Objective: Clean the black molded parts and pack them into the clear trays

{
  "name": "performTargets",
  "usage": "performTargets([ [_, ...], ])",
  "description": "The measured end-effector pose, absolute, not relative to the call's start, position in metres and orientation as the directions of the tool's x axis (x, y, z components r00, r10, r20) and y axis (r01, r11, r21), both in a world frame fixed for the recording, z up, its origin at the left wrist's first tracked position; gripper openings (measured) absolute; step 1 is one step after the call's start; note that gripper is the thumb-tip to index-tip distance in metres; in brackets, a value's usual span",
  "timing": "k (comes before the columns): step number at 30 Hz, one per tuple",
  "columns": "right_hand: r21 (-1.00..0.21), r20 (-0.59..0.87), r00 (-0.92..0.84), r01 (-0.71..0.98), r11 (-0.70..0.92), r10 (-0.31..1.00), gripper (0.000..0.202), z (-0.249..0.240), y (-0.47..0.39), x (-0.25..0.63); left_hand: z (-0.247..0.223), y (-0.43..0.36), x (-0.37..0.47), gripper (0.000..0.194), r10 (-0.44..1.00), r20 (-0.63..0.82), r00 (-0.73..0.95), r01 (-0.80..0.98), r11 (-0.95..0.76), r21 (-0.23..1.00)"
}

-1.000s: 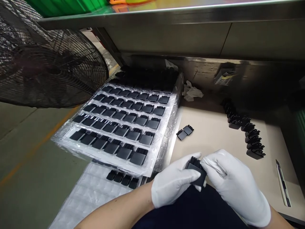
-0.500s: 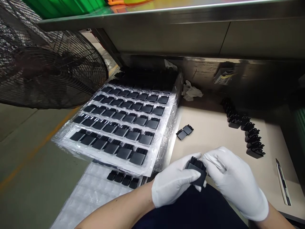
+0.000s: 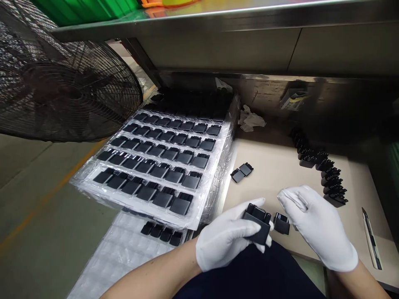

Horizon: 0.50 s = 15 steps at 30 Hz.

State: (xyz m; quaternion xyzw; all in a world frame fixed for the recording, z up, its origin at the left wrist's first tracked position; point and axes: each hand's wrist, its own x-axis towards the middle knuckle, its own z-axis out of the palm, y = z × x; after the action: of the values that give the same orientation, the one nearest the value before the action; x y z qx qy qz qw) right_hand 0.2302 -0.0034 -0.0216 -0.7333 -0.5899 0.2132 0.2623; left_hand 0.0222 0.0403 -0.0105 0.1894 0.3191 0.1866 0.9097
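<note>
By the worktop (image 3: 277, 174), a black case (image 3: 262, 234) is held in the closed grip of the left hand (image 3: 226, 238) and could be dropped if thumb pressure eased, while whether anything is pinched by the curled right hand (image 3: 319, 230) cannot be told.

A factory workstation, shown by stacked trays (image 3: 199, 207) of identical black parts (image 3: 162, 197) and an industrial fan (image 3: 71, 91)
</note>
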Motion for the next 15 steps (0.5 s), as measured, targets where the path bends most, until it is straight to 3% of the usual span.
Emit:
performTargets([
  [2, -0.671, -0.127, 0.265, 0.687, -0.28, 0.956, 0.04, -0.021, -0.005, 0.232, -0.011, 0.04, 0.022, 0.075, 0.463, -0.501, 0.731, -0.227, 0.858, 0.461],
  [4, -0.729, -0.16, 0.237, 0.626, -0.277, 0.958, 0.039, -0.016, -0.009, 0.232, -0.012, 0.039, 0.022, 0.076, 0.47, -0.504, 0.724, -0.233, 0.855, 0.463],
  [8, -0.784, -0.023, 0.093, 0.616, -0.076, 0.995, 0.027, -0.005, -0.02, 0.221, -0.012, 0.038, 0.024, 0.084, 0.486, -0.509, 0.71, -0.22, 0.84, 0.496],
  [12, -0.647, 0.098, -0.025, 0.758, 0.083, 0.995, 0.028, -0.004, -0.02, 0.211, -0.01, 0.037, 0.026, 0.088, 0.482, -0.508, 0.714, -0.173, 0.824, 0.539],
  [15, -0.541, 0.124, -0.012, 0.838, 0.077, 0.992, 0.03, -0.009, -0.016, 0.212, -0.009, 0.036, 0.024, 0.091, 0.476, -0.531, 0.701, -0.144, 0.824, 0.548],
])
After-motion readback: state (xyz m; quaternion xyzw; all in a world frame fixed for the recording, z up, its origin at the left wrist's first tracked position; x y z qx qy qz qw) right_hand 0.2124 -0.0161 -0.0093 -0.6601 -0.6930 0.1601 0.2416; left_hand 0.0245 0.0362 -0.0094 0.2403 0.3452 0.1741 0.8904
